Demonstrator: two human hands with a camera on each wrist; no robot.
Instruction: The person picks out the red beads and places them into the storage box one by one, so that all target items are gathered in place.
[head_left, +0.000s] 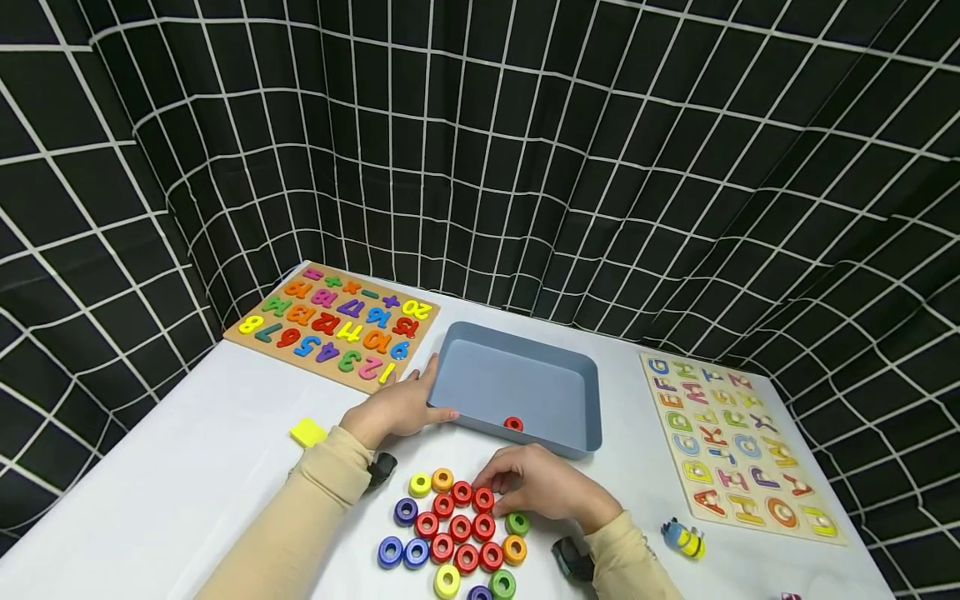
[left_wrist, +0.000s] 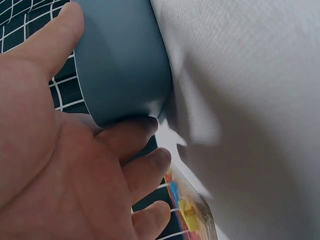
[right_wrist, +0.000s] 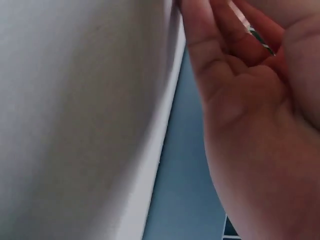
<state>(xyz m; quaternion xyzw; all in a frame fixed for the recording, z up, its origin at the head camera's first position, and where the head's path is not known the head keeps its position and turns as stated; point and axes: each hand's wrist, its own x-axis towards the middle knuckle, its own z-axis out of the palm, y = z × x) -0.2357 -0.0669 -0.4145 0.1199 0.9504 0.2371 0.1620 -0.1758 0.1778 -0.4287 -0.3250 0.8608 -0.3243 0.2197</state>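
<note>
Loosely holds blue tray (head_left: 517, 379) at near-left corner with part-curled left hand (head_left: 401, 407); before tray, narrowly pinches red ring (head_left: 483, 507) with right hand (head_left: 542, 483).

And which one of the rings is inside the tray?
The red ring at the near side of the tray; the other rings are outside, clustered in front of it.

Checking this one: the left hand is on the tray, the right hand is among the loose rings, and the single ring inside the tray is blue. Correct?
Not quite: the ring inside is red, as the head view shows. The left hand on the tray and right hand among the loose rings are right.
</note>
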